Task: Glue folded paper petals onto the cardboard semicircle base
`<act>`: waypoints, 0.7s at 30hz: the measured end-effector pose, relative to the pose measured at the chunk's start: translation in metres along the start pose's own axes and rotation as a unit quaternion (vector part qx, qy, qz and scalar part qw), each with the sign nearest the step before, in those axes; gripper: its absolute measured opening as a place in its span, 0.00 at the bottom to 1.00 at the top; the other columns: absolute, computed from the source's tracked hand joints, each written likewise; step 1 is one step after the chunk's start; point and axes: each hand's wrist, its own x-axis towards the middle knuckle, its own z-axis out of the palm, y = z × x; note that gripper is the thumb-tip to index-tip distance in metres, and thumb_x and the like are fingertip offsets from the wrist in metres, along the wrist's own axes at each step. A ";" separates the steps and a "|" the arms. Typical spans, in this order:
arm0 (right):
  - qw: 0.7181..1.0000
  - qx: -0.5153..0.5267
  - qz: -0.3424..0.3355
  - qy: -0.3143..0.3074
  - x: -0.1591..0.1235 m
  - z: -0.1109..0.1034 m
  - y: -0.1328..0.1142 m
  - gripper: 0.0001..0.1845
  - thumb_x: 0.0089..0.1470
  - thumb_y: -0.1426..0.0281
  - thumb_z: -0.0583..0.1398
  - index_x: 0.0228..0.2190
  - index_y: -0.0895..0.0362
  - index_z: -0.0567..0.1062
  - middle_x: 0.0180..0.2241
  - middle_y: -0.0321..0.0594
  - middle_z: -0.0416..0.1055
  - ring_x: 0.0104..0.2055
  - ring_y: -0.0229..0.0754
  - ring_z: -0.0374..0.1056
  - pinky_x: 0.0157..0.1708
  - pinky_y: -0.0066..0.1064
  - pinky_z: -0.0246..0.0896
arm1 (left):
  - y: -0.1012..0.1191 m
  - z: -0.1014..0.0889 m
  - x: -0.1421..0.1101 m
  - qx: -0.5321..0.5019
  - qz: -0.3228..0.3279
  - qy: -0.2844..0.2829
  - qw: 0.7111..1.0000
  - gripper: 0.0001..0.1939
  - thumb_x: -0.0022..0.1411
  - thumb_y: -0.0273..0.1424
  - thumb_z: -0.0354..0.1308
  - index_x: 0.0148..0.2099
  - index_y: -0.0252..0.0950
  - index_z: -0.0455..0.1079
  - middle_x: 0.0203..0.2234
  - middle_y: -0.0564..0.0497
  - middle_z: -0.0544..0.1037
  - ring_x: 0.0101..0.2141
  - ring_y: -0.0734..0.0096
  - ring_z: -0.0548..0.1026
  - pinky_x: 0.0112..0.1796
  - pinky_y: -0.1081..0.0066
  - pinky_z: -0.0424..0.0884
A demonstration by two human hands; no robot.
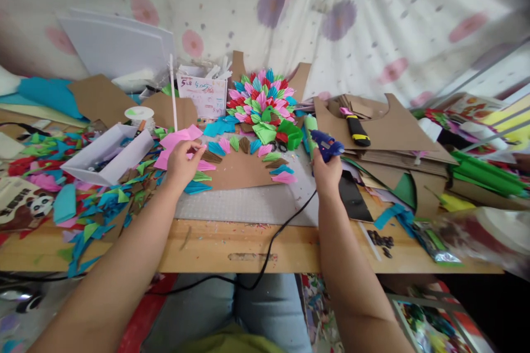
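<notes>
My right hand (328, 174) is wrapped round a dark blue glue gun (327, 145), its black cord trailing down over the table edge. At the left side of the work, my left hand (184, 164) has thumb and fingers pinched together; whatever may be in them is too small to tell. It is beside pink crepe paper (173, 146). Between my hands lies a brown cardboard piece (242, 172) with a curved top edge. Pleated paper petals in blue, pink, green and brown fan out along that edge, among them a pink petal (285, 177) at the right end.
Behind stands a cardboard form covered in colourful petals (263, 96). A white box (108, 154) sits among paper scraps (93, 207) at left. Stacked cardboard (385, 129) bears a yellow-black cutter (358, 129) at right. A grey mat (244, 205) lies under the work.
</notes>
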 end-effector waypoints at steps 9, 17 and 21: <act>0.981 -0.171 0.004 -0.096 -0.002 -0.001 0.004 0.20 0.48 0.63 0.57 0.41 0.62 0.72 0.37 0.50 0.73 0.41 0.51 0.69 0.39 0.36 0.61 | -0.007 0.001 -0.001 0.002 -0.012 -0.024 1.000 0.08 0.54 0.36 0.58 0.30 0.37 0.68 0.29 0.52 0.73 0.31 0.71 0.71 0.35 0.70 0.67; 0.968 -0.199 0.003 -0.154 -0.004 0.010 0.008 0.20 0.51 0.62 0.56 0.42 0.64 0.70 0.40 0.56 0.71 0.43 0.53 0.68 0.41 0.39 0.60 | 0.011 -0.002 -0.002 0.000 0.085 -0.123 0.989 0.09 0.58 0.37 0.54 0.31 0.37 0.68 0.28 0.52 0.73 0.33 0.70 0.70 0.36 0.69 0.66; 0.980 -0.167 -0.100 -0.033 -0.005 0.002 0.005 0.32 0.43 0.61 0.62 0.46 0.67 0.65 0.43 0.58 0.67 0.47 0.56 0.63 0.46 0.44 0.56 | 0.019 -0.002 -0.007 0.022 0.100 -0.213 0.972 0.10 0.60 0.36 0.53 0.30 0.37 0.67 0.29 0.52 0.74 0.33 0.71 0.70 0.36 0.69 0.65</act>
